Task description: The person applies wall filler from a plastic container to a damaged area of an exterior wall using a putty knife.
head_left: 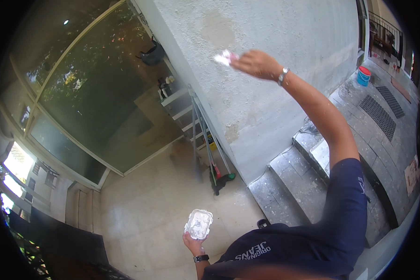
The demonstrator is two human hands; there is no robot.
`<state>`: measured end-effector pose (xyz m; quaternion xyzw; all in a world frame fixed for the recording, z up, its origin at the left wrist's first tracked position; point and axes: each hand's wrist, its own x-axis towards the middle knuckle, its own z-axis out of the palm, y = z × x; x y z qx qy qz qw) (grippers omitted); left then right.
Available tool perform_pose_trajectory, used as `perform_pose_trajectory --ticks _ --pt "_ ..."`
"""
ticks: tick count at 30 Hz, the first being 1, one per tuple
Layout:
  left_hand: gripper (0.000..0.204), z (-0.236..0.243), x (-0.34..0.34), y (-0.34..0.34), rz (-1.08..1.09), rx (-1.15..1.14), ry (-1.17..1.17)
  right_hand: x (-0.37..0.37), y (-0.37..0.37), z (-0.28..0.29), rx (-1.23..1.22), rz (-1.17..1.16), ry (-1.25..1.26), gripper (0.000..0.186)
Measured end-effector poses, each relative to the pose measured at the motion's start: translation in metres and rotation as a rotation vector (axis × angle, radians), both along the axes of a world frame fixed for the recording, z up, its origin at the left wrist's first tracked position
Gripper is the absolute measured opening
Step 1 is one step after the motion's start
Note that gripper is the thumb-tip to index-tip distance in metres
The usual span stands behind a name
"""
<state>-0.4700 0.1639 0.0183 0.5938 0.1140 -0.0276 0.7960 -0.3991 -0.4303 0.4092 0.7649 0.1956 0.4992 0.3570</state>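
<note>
Navy shirt (294, 245) closest, my right hand (259, 64) pinches a white-smeared piece (224, 58) by the wall (289, 32), just below its beige patch (218, 29), contact unclear; my left hand (193, 243) grips the white tray (210, 225) far lower.

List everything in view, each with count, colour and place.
Tray: one, whitish, in the left grip
Small item, kind unclear: one, white and pink, in the right grip
Wall: one, off-white, upper centre
Patches: at least two, beige, on the wall
Large glass panel: one, dark, left of the wall
Ladder-like frame: one, greyish, by the wall's left edge
Brush-like head: one, dark and green, at the frame's foot
Bucket: one, blue and red, far right
Mats: two, dark grey, near the bucket
Steps: several, grey, right of centre
Floor: one, beige, lower left
Shirt: one, navy, bottom right
Left grip: one, bare, bottom centre
Right grip: one, bare, before the wall
</note>
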Motion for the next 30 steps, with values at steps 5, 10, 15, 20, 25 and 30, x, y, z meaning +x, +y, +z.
perform_pose_trajectory --ticks 5,10,15,20,25,30 --pt "0.045 0.011 0.000 0.001 -0.045 -0.025 0.000 0.044 0.018 0.085 0.108 -0.093 -0.315 0.031" --pt "0.044 0.001 -0.014 0.010 0.013 0.013 -0.012 0.065 0.036 -0.020 -0.035 -0.241 -0.003 0.032" --pt "0.045 -0.011 -0.039 0.024 0.026 0.136 -0.068 0.001 0.019 -0.262 0.114 -0.363 0.906 0.019" --pt "0.044 -0.028 -0.056 0.049 0.108 -0.039 0.045 -0.145 0.058 -0.531 0.500 -0.601 1.497 0.023" --pt "0.040 -0.033 -0.068 0.058 0.142 -0.098 0.035 -0.304 0.195 -0.561 1.071 -0.886 1.713 0.039" --pt "0.037 -0.042 -0.071 0.056 0.095 -0.102 0.055 -0.371 0.227 -0.590 1.348 -1.036 1.612 0.036"
